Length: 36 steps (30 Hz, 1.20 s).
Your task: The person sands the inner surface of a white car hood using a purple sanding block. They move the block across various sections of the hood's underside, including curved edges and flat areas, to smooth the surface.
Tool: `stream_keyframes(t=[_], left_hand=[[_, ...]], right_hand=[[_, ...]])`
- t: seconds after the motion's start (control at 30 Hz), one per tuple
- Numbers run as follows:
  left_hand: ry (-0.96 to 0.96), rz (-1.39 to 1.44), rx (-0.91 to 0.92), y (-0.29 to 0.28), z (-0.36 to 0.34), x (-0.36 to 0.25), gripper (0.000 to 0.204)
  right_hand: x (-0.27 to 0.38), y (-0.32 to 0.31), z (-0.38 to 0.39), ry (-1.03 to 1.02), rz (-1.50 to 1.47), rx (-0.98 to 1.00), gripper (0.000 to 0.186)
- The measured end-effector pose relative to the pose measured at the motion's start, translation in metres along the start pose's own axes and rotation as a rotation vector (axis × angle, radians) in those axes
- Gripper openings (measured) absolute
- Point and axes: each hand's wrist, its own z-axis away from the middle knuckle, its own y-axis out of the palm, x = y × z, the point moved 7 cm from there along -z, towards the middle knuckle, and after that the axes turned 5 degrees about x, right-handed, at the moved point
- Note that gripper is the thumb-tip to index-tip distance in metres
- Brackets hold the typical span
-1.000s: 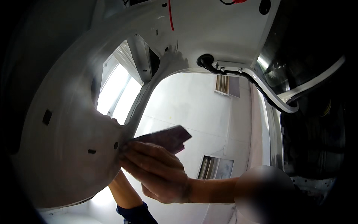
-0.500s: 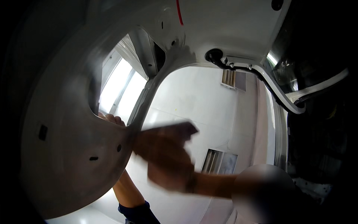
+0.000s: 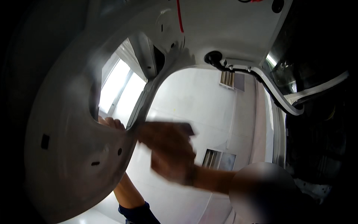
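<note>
A pale grey painted metal panel (image 3: 74, 175) with a large cut-out fills the left side. My left hand (image 3: 110, 121) reaches up behind it. Its fingers curl over the lower rim of the cut-out, gripping the panel, while the palm is hidden. My right hand (image 3: 169, 151), blurred by motion, is closed at the panel's inner edge, beside the left fingers. A dark flat piece (image 3: 184, 128) sticks out from the top of this hand; the blur hides its exact kind. The right fingertips meet or overlap the panel edge.
Above runs a body panel with a black rubber grommet and cable (image 3: 213, 58) along a white hinge arm (image 3: 274, 87). A red strip (image 3: 179, 16) hangs at the top. Dark glass lies at right. Beyond the opening are a white ceiling (image 3: 190, 97) and louvred vents (image 3: 212, 158).
My right hand has shifted slightly, still blurred at the panel edge with the dark piece. My left hand keeps its hold. The whole view has shifted a little.
</note>
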Motion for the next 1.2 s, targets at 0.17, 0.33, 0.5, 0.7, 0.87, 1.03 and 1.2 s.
stream_keyframes(t=[0.17,0.33,0.5,0.7,0.87,1.03,1.2], left_hand=[[-0.023,0.045,0.021,0.000,0.005,-0.002,0.029],[0.061,0.009,0.026,-0.006,-0.002,0.002,0.030],[0.009,0.092,0.000,-0.014,0.020,0.001,0.022],[0.041,0.060,-0.014,-0.008,0.021,0.000,0.022],[0.069,0.038,-0.005,-0.001,0.014,-0.002,0.024],[0.072,0.036,-0.034,-0.010,0.021,0.002,0.027],[0.068,-0.019,-0.061,0.002,0.015,-0.004,0.029]], right_hand=[[-0.011,-0.003,0.015,-0.133,0.040,-0.023,0.049],[0.015,0.002,0.021,-0.023,0.059,0.161,0.048],[-0.044,-0.009,-0.007,-0.037,-0.017,-0.027,0.051],[-0.023,-0.010,0.004,-0.152,-0.018,-0.058,0.042],[0.001,-0.009,0.015,-0.066,-0.060,0.018,0.048],[-0.074,-0.015,-0.018,-0.166,0.077,-0.123,0.051],[-0.015,-0.010,0.002,-0.207,-0.020,-0.163,0.048]])
